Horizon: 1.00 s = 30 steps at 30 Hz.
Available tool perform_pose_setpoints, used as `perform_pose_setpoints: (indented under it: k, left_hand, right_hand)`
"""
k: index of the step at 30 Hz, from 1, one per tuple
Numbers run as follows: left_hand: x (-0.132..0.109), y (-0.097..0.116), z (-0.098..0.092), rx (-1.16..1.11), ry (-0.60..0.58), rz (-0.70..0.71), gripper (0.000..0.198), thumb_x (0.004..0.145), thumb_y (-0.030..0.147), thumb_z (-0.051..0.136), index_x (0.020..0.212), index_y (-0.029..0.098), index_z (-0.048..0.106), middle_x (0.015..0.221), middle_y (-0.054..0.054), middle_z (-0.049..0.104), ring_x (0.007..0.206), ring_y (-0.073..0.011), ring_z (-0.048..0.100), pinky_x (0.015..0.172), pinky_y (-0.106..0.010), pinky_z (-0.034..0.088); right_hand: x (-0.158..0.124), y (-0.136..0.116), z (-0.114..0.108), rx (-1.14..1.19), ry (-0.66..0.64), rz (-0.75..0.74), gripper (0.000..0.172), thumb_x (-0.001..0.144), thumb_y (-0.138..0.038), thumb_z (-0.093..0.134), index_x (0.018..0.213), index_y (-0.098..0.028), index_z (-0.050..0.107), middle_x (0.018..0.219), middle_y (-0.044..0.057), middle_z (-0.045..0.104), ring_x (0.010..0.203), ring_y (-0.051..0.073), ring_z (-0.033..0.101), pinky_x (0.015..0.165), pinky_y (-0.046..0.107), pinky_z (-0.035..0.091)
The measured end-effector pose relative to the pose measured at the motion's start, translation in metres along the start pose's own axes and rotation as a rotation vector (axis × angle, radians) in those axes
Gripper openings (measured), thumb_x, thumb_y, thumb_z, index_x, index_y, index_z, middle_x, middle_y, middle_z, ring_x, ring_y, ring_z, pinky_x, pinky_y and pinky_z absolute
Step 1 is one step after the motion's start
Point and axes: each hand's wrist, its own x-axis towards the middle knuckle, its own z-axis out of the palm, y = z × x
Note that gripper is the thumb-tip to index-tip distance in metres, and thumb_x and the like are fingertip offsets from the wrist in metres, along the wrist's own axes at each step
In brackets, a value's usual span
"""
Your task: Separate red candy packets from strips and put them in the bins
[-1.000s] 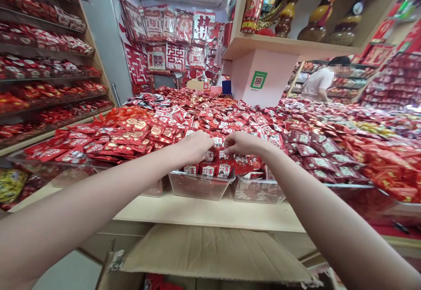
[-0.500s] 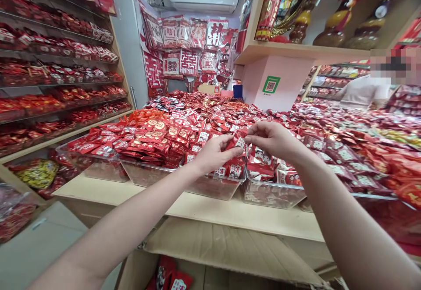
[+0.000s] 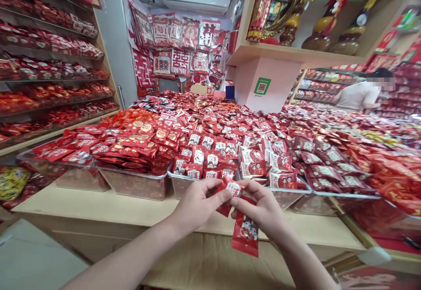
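Note:
My left hand (image 3: 199, 202) pinches a small red sealed packet (image 3: 234, 188) with a white label and red characters. My right hand (image 3: 265, 206) meets it from the other side, its thumb and fingers at the packet's right edge. A second red packet (image 3: 246, 235), printed with cartoon figures, hangs below the right hand's fingers. Whether the two packets are joined I cannot tell. Both hands are in front of a clear plastic bin (image 3: 177, 184) of similar red-and-white packets. To its right stands another bin (image 3: 286, 198) of packets with cartoon figures.
More bins of red packets cover the wooden counter (image 3: 138, 211). Shelves of red goods (image 3: 49, 44) rise at the left. A cabinet shelf (image 3: 296, 58) with gourd-shaped bottles overhangs the right side. A person (image 3: 355, 93) in a light top stands at the far right. Brown cardboard (image 3: 210, 263) is below.
Both hands have drawn back from over the bins, down toward me, bringing the packets along. A second packet now hangs in sight. The view has shifted slightly.

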Motion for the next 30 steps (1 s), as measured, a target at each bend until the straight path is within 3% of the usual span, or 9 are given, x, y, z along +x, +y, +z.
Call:
perform_pose_setpoints:
  k: [6,15,19,23,30]
  left_hand:
    - [0.001,-0.004,-0.002,-0.079,-0.014,-0.056,0.024,0.078,0.036,0.057,0.082,0.014,0.067,0.072,-0.002,0.065,0.066,-0.0140,0.058,0.065,-0.025,0.048]
    - [0.002,-0.006,-0.001,-0.075,0.006,-0.060,0.024,0.074,0.033,0.062,0.087,0.012,0.065,0.081,-0.005,0.065,0.078,-0.0174,0.059,0.073,-0.028,0.048]
    - [0.000,-0.005,-0.001,-0.054,-0.011,-0.034,0.026,0.073,0.031,0.063,0.091,0.013,0.063,0.083,-0.005,0.064,0.074,-0.0177,0.059,0.070,-0.031,0.049]
    - [-0.002,-0.002,-0.001,-0.139,0.000,-0.049,0.025,0.073,0.031,0.063,0.091,0.014,0.061,0.082,-0.005,0.063,0.072,-0.0164,0.058,0.068,-0.032,0.050]
    - [0.000,-0.005,-0.003,-0.075,0.022,-0.081,0.019,0.071,0.028,0.065,0.081,0.014,0.060,0.071,0.000,0.060,0.065,-0.0119,0.054,0.063,-0.026,0.049]
  right_hand:
    - [0.001,0.006,0.000,0.131,0.029,0.025,0.029,0.059,-0.025,0.077,0.069,-0.015,0.051,0.065,-0.002,0.064,0.047,0.012,0.061,0.044,0.020,0.049]
    - [0.001,0.006,0.001,0.242,0.027,0.026,0.027,0.059,-0.026,0.077,0.070,-0.015,0.054,0.065,-0.002,0.065,0.044,0.011,0.060,0.041,0.019,0.047]
    - [0.000,0.008,0.006,0.202,0.038,-0.016,0.026,0.060,-0.027,0.076,0.066,-0.015,0.054,0.058,-0.002,0.063,0.045,0.011,0.060,0.042,0.019,0.048]
    - [0.001,0.014,0.008,0.179,0.008,-0.045,0.023,0.066,-0.030,0.072,0.076,-0.016,0.057,0.066,-0.001,0.064,0.046,0.011,0.059,0.044,0.021,0.048]
    - [-0.001,0.018,0.005,0.056,-0.026,-0.034,0.027,0.065,-0.033,0.072,0.072,-0.017,0.052,0.069,-0.001,0.061,0.050,0.012,0.058,0.045,0.023,0.048]
